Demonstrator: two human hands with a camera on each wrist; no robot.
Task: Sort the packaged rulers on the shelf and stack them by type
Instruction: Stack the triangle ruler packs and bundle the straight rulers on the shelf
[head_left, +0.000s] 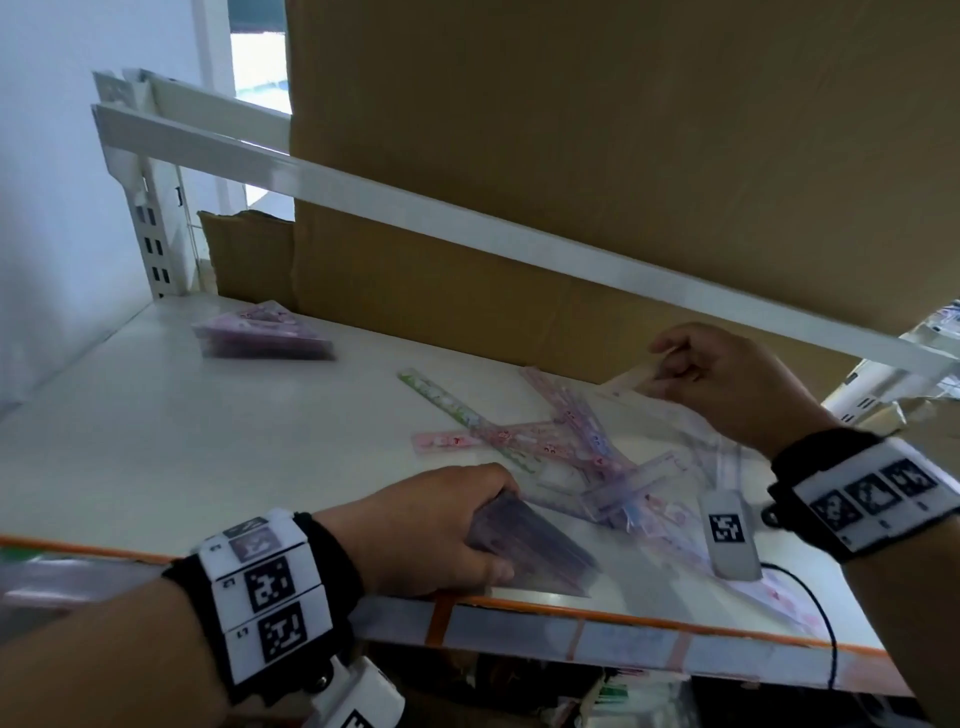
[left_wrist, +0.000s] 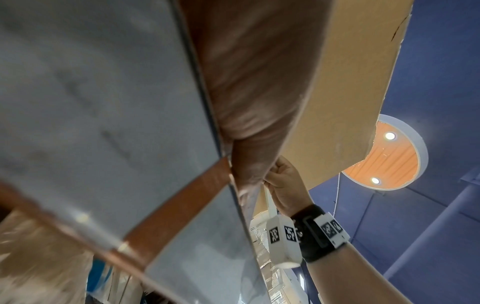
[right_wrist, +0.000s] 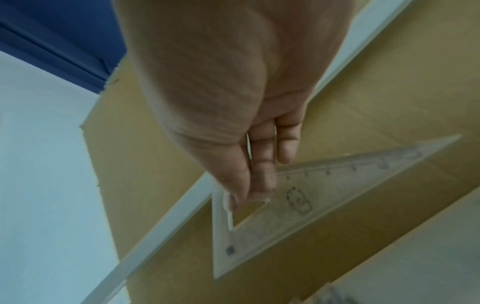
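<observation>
My left hand grips a stack of purple triangular set squares at the front edge of the white shelf. My right hand is raised above the back right of the shelf. It pinches a clear triangular set square near its corner; in the head view only the white tip of that set square shows. A loose heap of packaged straight rulers, pink, green and clear, lies between the hands. Another stack of purple triangle rulers rests at the back left.
A large cardboard sheet stands behind the shelf. A white rail slants across above it. The shelf's front has an orange edge. More goods sit on a lower shelf and at the far right.
</observation>
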